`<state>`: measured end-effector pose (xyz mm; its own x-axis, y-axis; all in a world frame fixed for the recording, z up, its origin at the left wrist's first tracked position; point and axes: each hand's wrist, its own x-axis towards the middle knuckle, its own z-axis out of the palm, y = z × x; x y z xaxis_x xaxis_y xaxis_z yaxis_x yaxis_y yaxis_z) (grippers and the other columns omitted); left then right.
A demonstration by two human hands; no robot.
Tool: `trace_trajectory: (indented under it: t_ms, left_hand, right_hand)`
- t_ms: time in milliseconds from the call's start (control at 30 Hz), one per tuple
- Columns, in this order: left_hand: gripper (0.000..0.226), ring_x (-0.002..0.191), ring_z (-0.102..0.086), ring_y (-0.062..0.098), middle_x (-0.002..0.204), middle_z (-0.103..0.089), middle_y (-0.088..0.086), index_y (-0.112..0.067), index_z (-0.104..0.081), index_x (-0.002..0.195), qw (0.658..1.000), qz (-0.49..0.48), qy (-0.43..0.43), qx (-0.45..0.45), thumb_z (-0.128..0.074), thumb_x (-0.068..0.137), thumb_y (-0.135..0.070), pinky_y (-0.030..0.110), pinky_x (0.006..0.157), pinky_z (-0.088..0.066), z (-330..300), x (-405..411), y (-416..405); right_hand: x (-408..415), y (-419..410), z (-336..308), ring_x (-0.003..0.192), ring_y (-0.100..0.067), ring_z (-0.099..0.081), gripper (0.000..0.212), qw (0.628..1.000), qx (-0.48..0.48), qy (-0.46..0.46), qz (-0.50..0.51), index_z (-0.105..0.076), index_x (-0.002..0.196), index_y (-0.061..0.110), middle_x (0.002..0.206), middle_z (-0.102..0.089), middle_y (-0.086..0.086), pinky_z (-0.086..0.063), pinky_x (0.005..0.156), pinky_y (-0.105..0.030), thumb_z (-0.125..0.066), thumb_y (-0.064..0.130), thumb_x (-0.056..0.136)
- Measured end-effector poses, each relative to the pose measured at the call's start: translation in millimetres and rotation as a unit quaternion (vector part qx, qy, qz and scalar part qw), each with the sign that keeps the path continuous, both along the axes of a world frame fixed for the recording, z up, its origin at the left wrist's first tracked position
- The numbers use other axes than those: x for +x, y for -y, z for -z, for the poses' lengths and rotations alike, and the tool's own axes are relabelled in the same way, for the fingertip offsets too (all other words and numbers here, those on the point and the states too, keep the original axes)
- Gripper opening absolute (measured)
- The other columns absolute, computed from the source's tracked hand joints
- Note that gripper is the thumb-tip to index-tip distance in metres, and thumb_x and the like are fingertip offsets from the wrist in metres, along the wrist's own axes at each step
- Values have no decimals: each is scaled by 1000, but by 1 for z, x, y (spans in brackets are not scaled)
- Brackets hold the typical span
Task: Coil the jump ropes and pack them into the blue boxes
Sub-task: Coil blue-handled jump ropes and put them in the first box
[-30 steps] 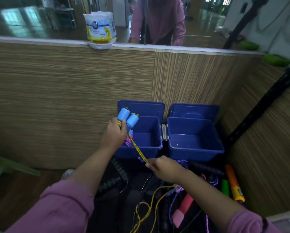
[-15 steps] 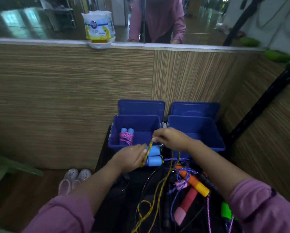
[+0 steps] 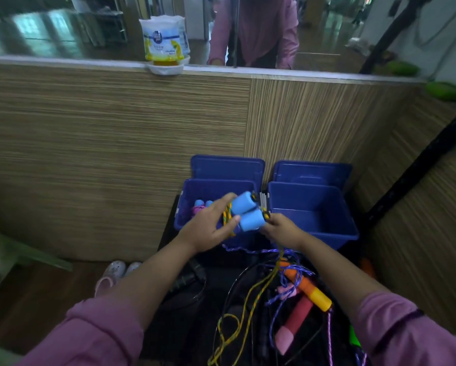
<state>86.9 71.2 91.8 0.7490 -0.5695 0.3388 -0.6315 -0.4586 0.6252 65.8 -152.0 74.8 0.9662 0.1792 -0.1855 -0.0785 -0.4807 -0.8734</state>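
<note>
Two open blue boxes stand side by side against the wooden wall. The left box (image 3: 187, 191) holds a coiled pink rope with blue handles (image 3: 201, 207); the right box (image 3: 335, 204) looks bare inside. My left hand (image 3: 209, 224) grips the two light-blue foam handles (image 3: 246, 215) of a yellow-and-blue jump rope over the left box's front edge, with turns of rope around them. My right hand (image 3: 281, 228) pinches the rope right beside the handles. The rest of the yellow rope (image 3: 248, 305) trails down onto the dark surface below.
A tangle of other ropes lies in front of me: a purple cord (image 3: 287, 262), an orange-and-yellow handle (image 3: 308, 289), a pink handle (image 3: 293, 326), black ropes (image 3: 189, 278). Pink shoes (image 3: 115, 273) sit on the floor at left. A black pole (image 3: 417, 167) leans at right.
My left hand has lifted the blue handles up over the left box's front edge. My right hand dropped from above the handles to their right side, carrying the rope around.
</note>
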Motion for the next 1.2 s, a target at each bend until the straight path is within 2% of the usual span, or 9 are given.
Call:
trace_trajectory:
  t_ms: [100, 200, 333, 500, 667, 800, 967, 1067, 1200]
  left_hand:
    - [50, 96, -57, 13, 108, -60, -1, -17, -43, 129, 991, -123, 9, -59, -43, 92, -51, 27, 79, -40, -6, 16, 5]
    - [48, 87, -60, 26, 97, -64, 9, -11, -46, 123, 964, -247, 5, -102, -44, 93, -48, 29, 69, -36, -6, 36, 2]
    - [40, 91, -59, 41, 97, -62, 24, -5, -47, 121, 940, -332, -23, -69, -50, 97, -37, 37, 69, -37, -5, 52, -12]
    - [43, 93, -59, 44, 100, -60, 25, -7, -46, 120, 945, -316, -45, 74, -47, 96, -44, 44, 72, -45, 11, 45, -18]
    - [67, 104, -60, 39, 119, -59, 18, -14, -41, 138, 962, -140, 11, 235, -24, 92, -60, 44, 82, -49, 19, 22, -14]
    - [78, 106, -61, 30, 118, -64, 11, -20, -43, 140, 975, 16, -15, 221, -10, 84, -63, 38, 87, -47, 21, 6, -16]
    - [60, 102, -60, 12, 116, -64, 0, -18, -42, 141, 981, 109, -38, 154, -34, 95, -56, 24, 85, -44, 18, -4, -16]
    - [57, 100, -59, 4, 114, -62, -8, -19, -43, 138, 992, 92, -55, 73, -44, 93, -55, 22, 89, -45, 6, -3, -15]
    - [57, 108, -58, 1, 122, -60, -10, -26, -39, 141, 998, 29, -55, -2, -44, 92, -54, 20, 94, -42, -7, 5, -13]
  right_hand:
    - [-8, -16, 7, 40, -5, -34, 24, 1000, 7, -12, 14, -65, 99, 17, 44, -37, 11, -34, 46, -23, -44, 28, 100]
    - [-18, -28, 6, 41, -8, -40, 27, 999, -38, -17, -2, -66, 106, 19, 49, -42, 6, -42, 48, -23, -44, 33, 100]
    - [-31, -42, -14, 67, -24, -59, 32, 982, -172, 50, -56, -65, 98, 14, 71, -61, -9, -47, 67, -33, -43, 37, 100]
    - [-36, -52, -58, 71, -28, -51, 24, 936, -294, 155, -118, -48, 79, 23, 60, -47, 3, -35, 60, -32, -46, 38, 97]
    - [-18, -45, -79, 96, -29, -59, 23, 897, -369, 207, -125, -61, 106, 21, 96, -68, -7, -37, 68, -33, -47, 37, 96]
    - [-1, -25, -71, 90, -25, -60, 18, 921, -317, 165, -156, -63, 100, 18, 93, -68, -5, -47, 75, -36, -53, 32, 95]
    - [10, -3, -54, 77, -3, -56, 16, 961, -209, 110, -146, -67, 97, 19, 81, -64, 8, -43, 72, -19, -59, 32, 93]
    - [8, 4, -43, 65, 7, -53, 15, 980, -143, 108, -87, -67, 97, 16, 72, -57, 15, -38, 63, -13, -56, 26, 95]
    - [3, -3, -22, 49, 1, -45, 19, 998, -39, 38, -27, -63, 94, 5, 63, -52, 2, -40, 57, -21, -48, 14, 98]
